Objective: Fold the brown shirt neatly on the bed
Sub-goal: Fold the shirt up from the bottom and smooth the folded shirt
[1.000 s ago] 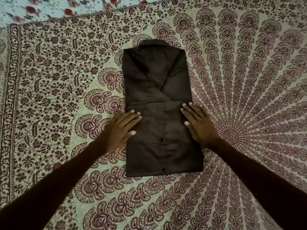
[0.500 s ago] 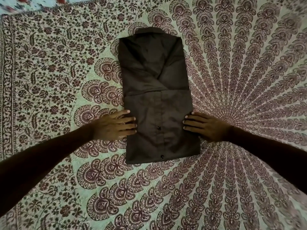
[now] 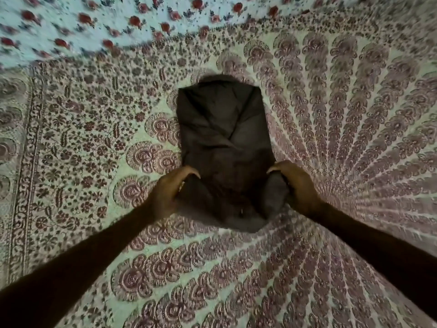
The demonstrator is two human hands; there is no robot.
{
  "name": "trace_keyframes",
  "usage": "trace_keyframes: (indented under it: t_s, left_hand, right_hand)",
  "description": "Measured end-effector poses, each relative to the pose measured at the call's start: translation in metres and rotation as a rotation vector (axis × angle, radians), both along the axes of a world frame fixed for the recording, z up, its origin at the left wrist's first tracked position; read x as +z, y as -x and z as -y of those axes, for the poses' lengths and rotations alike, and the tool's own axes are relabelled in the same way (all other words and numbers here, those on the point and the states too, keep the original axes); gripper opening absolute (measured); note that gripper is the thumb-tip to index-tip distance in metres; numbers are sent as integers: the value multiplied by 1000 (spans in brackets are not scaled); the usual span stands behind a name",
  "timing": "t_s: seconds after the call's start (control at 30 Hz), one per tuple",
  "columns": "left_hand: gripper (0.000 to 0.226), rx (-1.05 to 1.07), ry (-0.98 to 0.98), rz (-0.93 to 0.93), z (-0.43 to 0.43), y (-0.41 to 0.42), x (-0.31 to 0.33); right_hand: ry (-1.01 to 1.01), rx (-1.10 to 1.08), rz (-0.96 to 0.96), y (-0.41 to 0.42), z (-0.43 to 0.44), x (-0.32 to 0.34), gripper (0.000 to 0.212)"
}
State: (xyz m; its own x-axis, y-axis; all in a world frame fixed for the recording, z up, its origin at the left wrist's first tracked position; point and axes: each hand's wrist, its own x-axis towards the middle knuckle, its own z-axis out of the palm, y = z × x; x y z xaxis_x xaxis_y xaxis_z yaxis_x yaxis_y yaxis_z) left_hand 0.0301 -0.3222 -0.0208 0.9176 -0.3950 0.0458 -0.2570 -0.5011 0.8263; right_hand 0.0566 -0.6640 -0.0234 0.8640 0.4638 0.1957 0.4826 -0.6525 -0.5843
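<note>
Shirt (image 3: pixel 224 143), brown and already folded to a narrow rectangle, lies on the bed near the middle of the view, on a mandala-print spread (image 3: pixel 343 129). Its collar end points away from the person and lies flat on the spread. The near end of the shirt is lifted and bunched, its sides drawn inward so the hem tapers to a rumpled point above the spread.

The left hand (image 3: pixel 171 192) is at the shirt's left edge, at the lifted near part. Its fingers (image 3: pixel 189 172) curl over the edge and are clamped on the cloth, with the thumb hidden below. The right hand (image 3: pixel 295 183) is at the shirt's right edge, level with the left hand. Its fingers (image 3: pixel 275 168) hook over the edge from above and are closed on a fold of cloth, which bulges pale beneath the palm. Both forearms reach in from the near corners, one on either side of the shirt.

A small pale speck, possibly a button, shows low on the shirt near the bunched hem; the frame is too blurred to be sure. Beyond the shirt's collar end, the spread ends in a floral border, and past that lies a pale sheet (image 3: pixel 71 29) printed with red flowers. To the shirt's right the spread's arched motifs fan outward in rows.
</note>
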Motion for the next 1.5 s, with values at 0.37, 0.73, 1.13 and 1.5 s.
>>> trace_keyframes:
  t_s: [0.37,0.73,1.13,1.5]
  left_hand:
    - [42,840,12,-468,25,-181,-8]
    - [44,902,-117,-341,32,-156,-20]
    - [73,995,-114,-576,29,-161,-11]
    - [50,748,325,-749,16,-125,-10]
  right_hand:
    - [-189,-677,-470,-199,-67,-11,34]
    - [-103,-748,-387,-173,-71,-26,34]
    - [-97,-831,-621,-172,-69,-24,54]
    - [-365,-654,-1210,-145,-51,21,31]
